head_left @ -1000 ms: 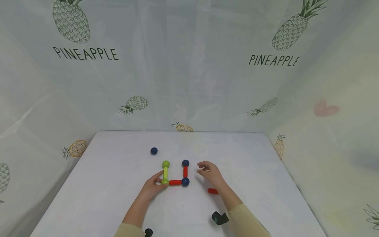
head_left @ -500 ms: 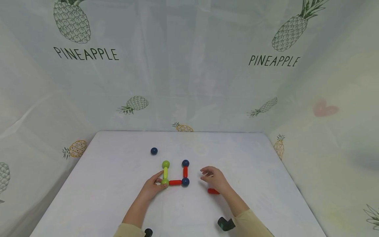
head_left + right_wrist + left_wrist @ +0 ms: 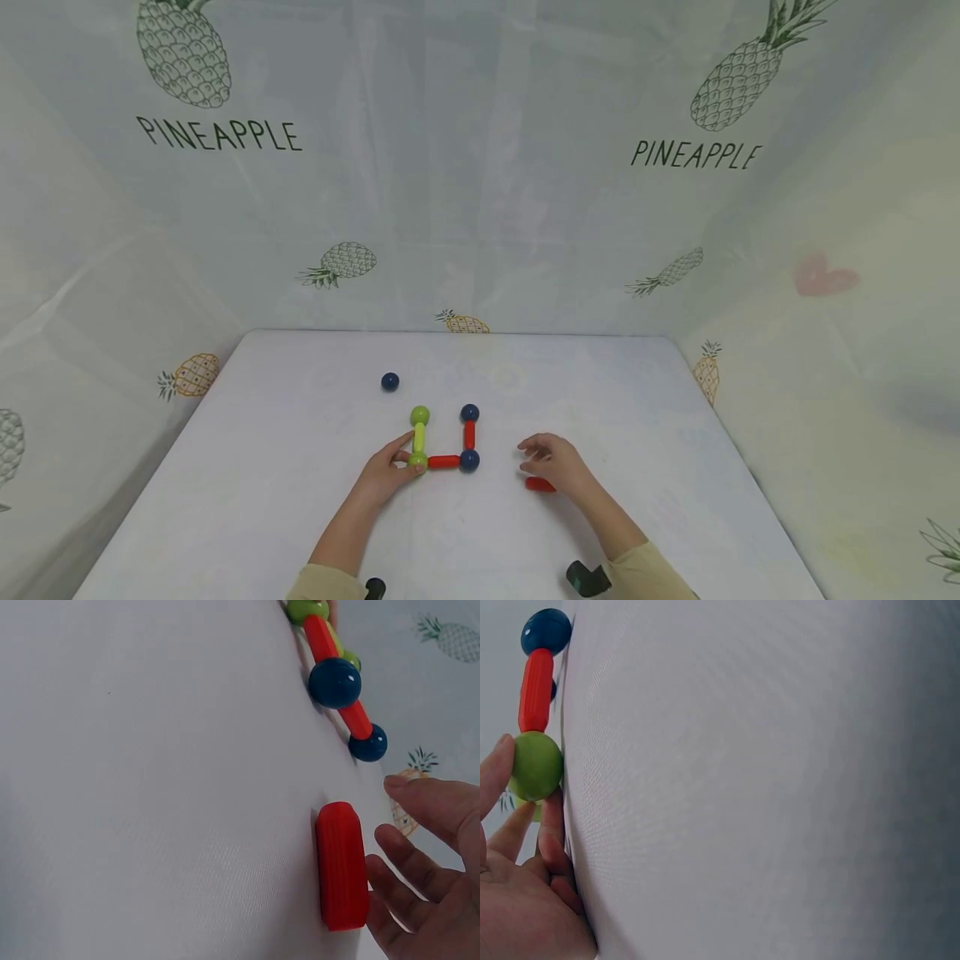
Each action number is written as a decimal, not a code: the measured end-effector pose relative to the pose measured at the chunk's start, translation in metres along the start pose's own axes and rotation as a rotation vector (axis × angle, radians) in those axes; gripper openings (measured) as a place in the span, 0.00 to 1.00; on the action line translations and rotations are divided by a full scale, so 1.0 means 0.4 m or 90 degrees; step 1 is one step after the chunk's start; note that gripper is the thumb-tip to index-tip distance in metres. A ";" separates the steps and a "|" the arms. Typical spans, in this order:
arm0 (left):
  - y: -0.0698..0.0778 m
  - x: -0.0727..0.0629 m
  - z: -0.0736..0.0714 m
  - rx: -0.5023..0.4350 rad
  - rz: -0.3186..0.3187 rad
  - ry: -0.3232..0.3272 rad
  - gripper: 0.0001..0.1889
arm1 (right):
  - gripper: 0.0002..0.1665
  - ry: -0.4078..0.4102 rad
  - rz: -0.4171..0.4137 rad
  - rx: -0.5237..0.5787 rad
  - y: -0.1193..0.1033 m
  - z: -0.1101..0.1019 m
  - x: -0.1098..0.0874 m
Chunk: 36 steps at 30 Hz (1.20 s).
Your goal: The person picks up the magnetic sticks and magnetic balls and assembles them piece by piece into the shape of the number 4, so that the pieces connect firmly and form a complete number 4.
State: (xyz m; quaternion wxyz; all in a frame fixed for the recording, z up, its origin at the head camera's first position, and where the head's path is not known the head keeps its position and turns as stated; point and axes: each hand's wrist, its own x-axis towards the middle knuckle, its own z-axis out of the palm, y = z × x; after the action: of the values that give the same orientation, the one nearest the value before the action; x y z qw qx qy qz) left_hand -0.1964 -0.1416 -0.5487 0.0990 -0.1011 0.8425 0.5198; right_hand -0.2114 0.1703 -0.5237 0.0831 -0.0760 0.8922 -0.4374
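Observation:
Thumb and fingers of my left hand (image 3: 385,482) pinch the near green ball (image 3: 536,766) of a U-shaped build of balls and rods on the table. From that ball a lime rod (image 3: 420,438) runs back to another green ball (image 3: 420,415). A red rod (image 3: 444,462) joins it to a blue ball (image 3: 469,461). A second red rod (image 3: 469,435) leads back from there to another blue ball (image 3: 469,412). My right hand (image 3: 558,468), fingers loosely bent and holding nothing, is beside a loose red rod (image 3: 342,866), which its palm partly overlaps in the head view.
One loose blue ball (image 3: 390,382) lies behind the build on the white table (image 3: 300,392). Dark wrist devices (image 3: 588,578) show by both sleeves. A pineapple-print cloth (image 3: 480,208) hangs behind the table and at its sides.
My right hand has drawn back toward me and slightly right, away from the build and nearer the loose red rod. The left hand and the build have stayed put.

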 end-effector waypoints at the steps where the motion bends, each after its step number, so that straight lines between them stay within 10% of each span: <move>1: 0.000 -0.001 -0.001 0.000 0.000 0.000 0.37 | 0.14 -0.002 -0.001 -0.006 0.002 -0.001 -0.002; 36: 0.005 -0.006 -0.005 0.002 0.009 0.003 0.36 | 0.14 -0.080 -0.014 -0.076 0.030 -0.017 -0.021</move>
State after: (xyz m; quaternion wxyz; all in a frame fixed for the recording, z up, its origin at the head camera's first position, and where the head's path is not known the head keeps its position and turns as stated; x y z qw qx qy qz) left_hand -0.1949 -0.1426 -0.5456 0.0935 -0.0959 0.8441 0.5191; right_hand -0.2054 0.1846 -0.5283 0.1296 -0.1180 0.9088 -0.3786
